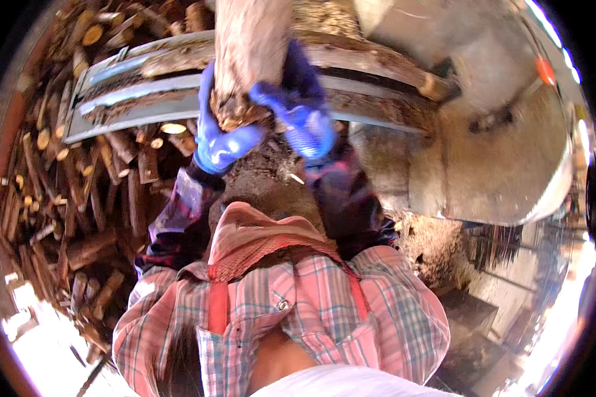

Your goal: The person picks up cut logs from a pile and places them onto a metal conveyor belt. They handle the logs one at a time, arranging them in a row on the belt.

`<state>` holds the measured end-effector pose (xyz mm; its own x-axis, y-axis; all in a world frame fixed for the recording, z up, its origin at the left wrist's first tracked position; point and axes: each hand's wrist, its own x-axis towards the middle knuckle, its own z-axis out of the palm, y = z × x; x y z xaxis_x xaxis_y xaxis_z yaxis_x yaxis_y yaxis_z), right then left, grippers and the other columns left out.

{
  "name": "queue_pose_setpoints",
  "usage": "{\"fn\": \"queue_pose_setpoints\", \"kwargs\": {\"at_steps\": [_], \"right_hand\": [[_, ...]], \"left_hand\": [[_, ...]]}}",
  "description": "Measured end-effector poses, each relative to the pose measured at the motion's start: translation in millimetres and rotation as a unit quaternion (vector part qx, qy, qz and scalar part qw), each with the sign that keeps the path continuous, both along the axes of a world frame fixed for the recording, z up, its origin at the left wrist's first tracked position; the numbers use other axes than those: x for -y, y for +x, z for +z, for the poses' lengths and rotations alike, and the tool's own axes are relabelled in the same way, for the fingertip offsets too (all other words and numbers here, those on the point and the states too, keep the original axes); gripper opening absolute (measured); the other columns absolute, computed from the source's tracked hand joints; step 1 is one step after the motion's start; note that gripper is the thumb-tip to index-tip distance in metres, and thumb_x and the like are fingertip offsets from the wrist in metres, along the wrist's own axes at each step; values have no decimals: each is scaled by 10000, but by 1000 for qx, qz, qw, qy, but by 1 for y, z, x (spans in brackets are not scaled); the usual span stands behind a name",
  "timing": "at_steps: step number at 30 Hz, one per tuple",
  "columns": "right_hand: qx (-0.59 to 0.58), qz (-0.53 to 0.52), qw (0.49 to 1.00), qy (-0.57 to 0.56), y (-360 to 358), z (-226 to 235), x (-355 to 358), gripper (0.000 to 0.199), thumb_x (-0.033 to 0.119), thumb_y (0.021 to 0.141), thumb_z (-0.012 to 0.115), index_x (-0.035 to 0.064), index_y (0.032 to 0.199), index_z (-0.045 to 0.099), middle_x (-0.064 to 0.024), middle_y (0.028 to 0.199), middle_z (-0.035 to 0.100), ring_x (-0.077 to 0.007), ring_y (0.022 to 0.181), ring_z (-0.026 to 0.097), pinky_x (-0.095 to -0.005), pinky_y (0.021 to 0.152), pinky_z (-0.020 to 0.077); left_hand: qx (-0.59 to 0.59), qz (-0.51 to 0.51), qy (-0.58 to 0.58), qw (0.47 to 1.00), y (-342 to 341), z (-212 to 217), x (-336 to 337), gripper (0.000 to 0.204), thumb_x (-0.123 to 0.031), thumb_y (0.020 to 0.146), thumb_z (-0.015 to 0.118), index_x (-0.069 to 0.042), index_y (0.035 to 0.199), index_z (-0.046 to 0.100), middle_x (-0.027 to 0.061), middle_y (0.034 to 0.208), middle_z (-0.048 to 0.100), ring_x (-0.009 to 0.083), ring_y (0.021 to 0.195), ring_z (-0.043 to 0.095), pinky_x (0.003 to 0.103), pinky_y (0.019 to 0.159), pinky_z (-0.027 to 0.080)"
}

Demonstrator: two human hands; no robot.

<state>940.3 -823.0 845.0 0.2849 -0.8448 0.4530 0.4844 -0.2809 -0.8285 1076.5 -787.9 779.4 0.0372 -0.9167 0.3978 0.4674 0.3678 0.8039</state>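
Observation:
A thick, pale log [251, 40] points away from me at the top centre, its rough, broken near end between my gloved hands. My left hand [222, 142], in a blue work glove, curls around the left side and underside of that end. On the right side, my right hand [304, 122] in a matching glove presses against the log, its thumb toward the near end. Both hands grip the wood over a long blue-grey metal rack [139, 89]. The log's far end runs out of view.
Lengths of wood [371, 63] lie along the rack's slots. Cut firewood [122, 155] is heaped on the left. To the right stands a large, dusty metal machine body [503, 172] with a red-orange piece [545, 70] near it. Sawdust [437, 245] lies below the machine.

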Motion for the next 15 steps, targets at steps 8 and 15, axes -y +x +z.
{"fn": "queue_pose_setpoints", "kwargs": {"at_steps": [8,15], "right_hand": [[136,-84,954,252,-31,-152,-12,463,299,922,534,-15,1260,499,-95,1225,550,-157,1121,487,-317,1006,346],[28,-116,991,64,-65,-41,-30,631,188,760,706,5,1291,416,-91,1068,576,-168,932,541,-326,808,475]], "left_hand": [[28,8,193,981,-38,-123,-4,743,-179,836,675,-44,1404,216,149,1220,516,233,1068,554,359,911,478],[-68,-97,145,982,-81,-2,-11,574,20,812,581,-35,1335,351,138,1226,509,222,1066,557,368,900,489]]}}
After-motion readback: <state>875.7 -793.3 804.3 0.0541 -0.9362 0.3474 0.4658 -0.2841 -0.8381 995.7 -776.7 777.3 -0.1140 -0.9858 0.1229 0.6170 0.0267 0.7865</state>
